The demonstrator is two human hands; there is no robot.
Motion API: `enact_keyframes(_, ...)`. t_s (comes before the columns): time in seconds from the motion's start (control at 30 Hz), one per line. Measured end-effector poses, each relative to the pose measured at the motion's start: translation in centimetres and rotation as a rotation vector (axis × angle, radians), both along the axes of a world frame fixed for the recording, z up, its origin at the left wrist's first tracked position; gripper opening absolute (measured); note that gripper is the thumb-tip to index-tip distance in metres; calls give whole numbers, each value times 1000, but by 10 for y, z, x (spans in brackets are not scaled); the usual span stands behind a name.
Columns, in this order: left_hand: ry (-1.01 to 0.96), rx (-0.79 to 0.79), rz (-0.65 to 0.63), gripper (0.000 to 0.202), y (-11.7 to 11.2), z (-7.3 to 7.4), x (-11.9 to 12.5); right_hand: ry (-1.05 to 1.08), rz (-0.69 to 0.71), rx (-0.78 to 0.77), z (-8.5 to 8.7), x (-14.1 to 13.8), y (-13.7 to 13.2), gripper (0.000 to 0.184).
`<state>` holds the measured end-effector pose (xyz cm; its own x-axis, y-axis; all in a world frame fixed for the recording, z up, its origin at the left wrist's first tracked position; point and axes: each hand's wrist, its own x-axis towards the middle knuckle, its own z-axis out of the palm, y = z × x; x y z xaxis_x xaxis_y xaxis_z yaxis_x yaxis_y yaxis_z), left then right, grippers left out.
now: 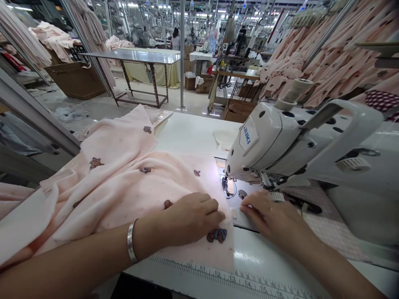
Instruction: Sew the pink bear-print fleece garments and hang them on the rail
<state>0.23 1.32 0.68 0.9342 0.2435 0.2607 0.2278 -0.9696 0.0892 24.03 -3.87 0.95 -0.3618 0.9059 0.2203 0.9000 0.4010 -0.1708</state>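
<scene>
On the white table point(190, 133), in front of the sewing machine point(280, 141), lies a pink cloth point(124, 182) printed with small dark figures. It spreads from the left edge of the table across to the needle point(225, 185), bunched in folds at the left and smoothed flat near the machine.

The left hand point(190, 218) rests knuckles up on the flat part of the cloth. Its fingers are drawn together and bent, with the tips at the cloth's right edge. Whether they pinch that edge or only press it down cannot be told. A silver bangle point(131, 242) sits on the wrist. Just below the fingers a blue and brown butterfly print point(217, 235) shows on the cloth.

The right hand point(271, 216) lies palm down on the machine bed, below the machine's head and just right of the needle. Its fingers are stretched out close together, pointing left, and grasp nothing. Between the two hands' fingertips, near both, a small pale tag point(234, 213) lies on the bed, just beside the cloth's edge.

A printed ruler point(233, 278) runs along the near edge of the table, and the cloth's lower corner reaches it.

Beyond the table stand a metal bench point(134, 56), a brown bin point(76, 79) and cartons on the floor. Pink garments point(336, 62) hang in rows at the right. Far back a person point(175, 39) stands among more machines.
</scene>
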Motion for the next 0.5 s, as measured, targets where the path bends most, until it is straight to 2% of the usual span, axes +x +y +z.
enact_keyframes(0.07, -25, -10, 34, 10, 0, -4, 1, 1, 39, 41, 1, -1, -3, 20)
enact_keyframes(0.17, -74, -4, 54, 21, 0, -9, 2, 15, 186, 95, 3, -13, -9, 20)
enact_keyframes(0.23, -78, 12, 18, 24, 1, -9, 3, 18, 261, 129, 3, -17, -13, 17)
enact_keyframes(0.33, -17, -10, -63, 16, 1, -2, 2, 29, 320, 114, 2, -12, -16, 19)
enact_keyframes(0.4, 26, -70, -80, 16, 2, 5, 0, 18, 290, 73, 0, -4, -16, 21)
enact_keyframes(0.5, 50, -164, -84, 29, 3, 13, -6, -33, 163, 15, -5, 5, -9, 22)
